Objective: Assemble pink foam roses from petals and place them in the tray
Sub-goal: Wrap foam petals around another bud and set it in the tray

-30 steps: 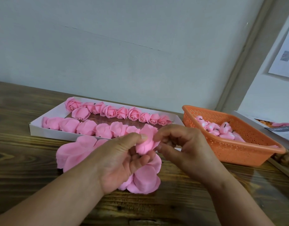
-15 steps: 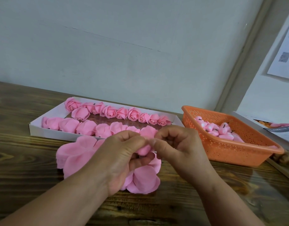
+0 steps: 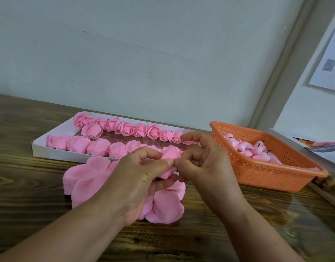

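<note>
Between both hands sits a half-formed pink foam rose (image 3: 169,155), held just in front of the tray. My left hand (image 3: 142,178) grips it from the left, thumb across its front. My right hand (image 3: 204,163) pinches its right side with thumb and forefinger, the other fingers raised. Beneath the hands a stack of flat pink petal sheets (image 3: 81,176) lies on the wooden table, with more petals (image 3: 166,207) under my left palm. The white tray (image 3: 41,146) behind holds two rows of finished roses (image 3: 125,128).
An orange perforated basket (image 3: 265,173) with several small pink rose cores stands at the right. A flat box with printed paper (image 3: 318,150) lies beyond it at the table's right edge. The wall rises close behind the tray.
The rose has been drawn lower and more tightly between my two thumbs. My right hand's upper fingers have lifted and spread; my left thumb now covers more of the rose.
</note>
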Demonstrator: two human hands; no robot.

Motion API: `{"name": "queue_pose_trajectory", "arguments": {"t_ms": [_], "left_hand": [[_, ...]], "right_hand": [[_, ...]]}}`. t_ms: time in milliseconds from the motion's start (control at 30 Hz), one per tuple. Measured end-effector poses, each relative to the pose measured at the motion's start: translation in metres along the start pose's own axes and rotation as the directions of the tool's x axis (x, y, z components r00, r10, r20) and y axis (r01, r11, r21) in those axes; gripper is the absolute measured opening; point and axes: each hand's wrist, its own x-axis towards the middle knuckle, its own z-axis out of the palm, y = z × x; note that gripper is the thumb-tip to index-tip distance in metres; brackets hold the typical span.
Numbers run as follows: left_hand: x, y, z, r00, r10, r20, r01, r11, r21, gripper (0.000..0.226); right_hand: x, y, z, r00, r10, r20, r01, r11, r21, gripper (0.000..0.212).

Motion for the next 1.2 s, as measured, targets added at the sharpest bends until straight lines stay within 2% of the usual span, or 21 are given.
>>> {"name": "queue_pose_trajectory", "arguments": {"t_ms": [133,300,467,767,900,1033,1200], "left_hand": [[-0.002,0.0,0.0,0.999,0.014,0.035,-0.015,0.999,0.038,0.041],[-0.002,-0.001,0.0,0.999,0.009,0.042,-0.01,1.0,0.027,0.04],[-0.002,-0.001,0.002,0.999,0.032,0.026,-0.032,0.999,0.014,0.04],[-0.002,-0.004,0.003,0.998,0.064,0.003,-0.065,0.998,0.025,0.043],[-0.002,-0.006,0.002,0.993,0.114,0.009,-0.115,0.99,0.088,0.038],[-0.002,-0.009,0.002,0.98,0.196,0.013,-0.196,0.964,0.183,0.022],[-0.004,-0.01,0.002,0.969,0.245,0.017,-0.24,0.929,0.281,0.027]], "right_hand": [[0.002,0.003,-0.005,0.997,0.062,0.043,-0.064,0.997,0.05,0.037],[0.002,0.001,-0.006,0.998,0.041,0.057,-0.042,0.999,0.01,0.038],[0.003,0.002,-0.001,1.0,0.018,0.017,-0.016,0.996,-0.092,0.029],[0.001,0.004,0.006,0.998,-0.033,-0.057,0.023,0.985,-0.17,0.032],[0.001,0.003,0.006,0.996,-0.014,-0.091,0.002,0.991,-0.131,0.032],[0.003,0.001,0.003,0.997,0.054,-0.049,-0.057,0.996,-0.063,0.033],[0.003,0.0,-0.001,0.999,0.022,0.029,-0.016,0.983,-0.181,0.038]]}}
